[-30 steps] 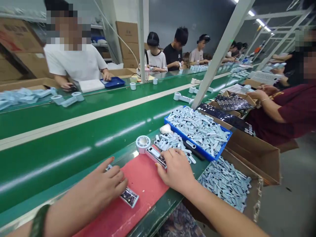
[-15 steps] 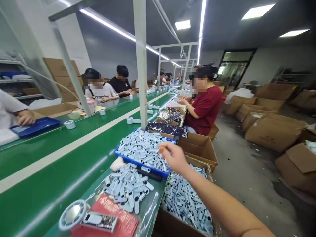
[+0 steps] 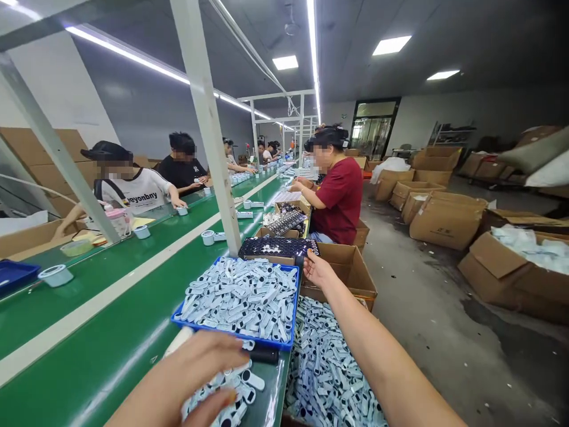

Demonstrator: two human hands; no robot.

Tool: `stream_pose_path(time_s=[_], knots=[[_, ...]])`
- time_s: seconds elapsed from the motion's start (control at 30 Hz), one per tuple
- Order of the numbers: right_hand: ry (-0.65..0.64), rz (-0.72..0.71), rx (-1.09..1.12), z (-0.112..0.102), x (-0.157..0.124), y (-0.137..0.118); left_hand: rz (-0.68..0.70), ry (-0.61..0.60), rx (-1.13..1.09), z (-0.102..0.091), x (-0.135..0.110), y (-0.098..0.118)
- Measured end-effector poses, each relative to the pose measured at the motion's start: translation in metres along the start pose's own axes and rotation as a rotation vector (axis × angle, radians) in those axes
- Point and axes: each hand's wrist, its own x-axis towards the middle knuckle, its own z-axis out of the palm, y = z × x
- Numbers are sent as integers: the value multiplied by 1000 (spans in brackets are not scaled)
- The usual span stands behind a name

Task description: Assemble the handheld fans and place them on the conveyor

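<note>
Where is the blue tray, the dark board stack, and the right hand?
Blue plastic tray (image 3: 231, 335): head view, front rim.
Dark stack of circuit boards (image 3: 278, 247): head view, top surface.
Right hand (image 3: 317, 271): head view, back of hand.

A stack of dark circuit boards (image 3: 278, 246) lies flat on a cardboard box just beyond the blue tray (image 3: 284, 343), its far end touching the reaching hand. Small pale-blue plastic covers (image 3: 242, 382), oblong with dark holes, lie scattered loose on the green surface (image 3: 89, 356) below the near hand.
</note>
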Motion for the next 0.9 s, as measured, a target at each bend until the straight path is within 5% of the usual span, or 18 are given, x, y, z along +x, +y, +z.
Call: stream_pose_path(time_s=[0.1,0.23,0.37,0.57,0.9], knots=[[-1,35,100,6,4,-5,-75,-81,-180,12,85,-17],[-7,29,159,7,0,-8,-342,2,-321,53,191,-41],[-37,-59,191,11,-13,-4,-372,24,-323,107,251,-61],[-7,-172,243,14,-18,7,-376,10,-280,156,268,-83],[-85,-120,338,15,-14,12,-375,1,-167,156,269,-84]])
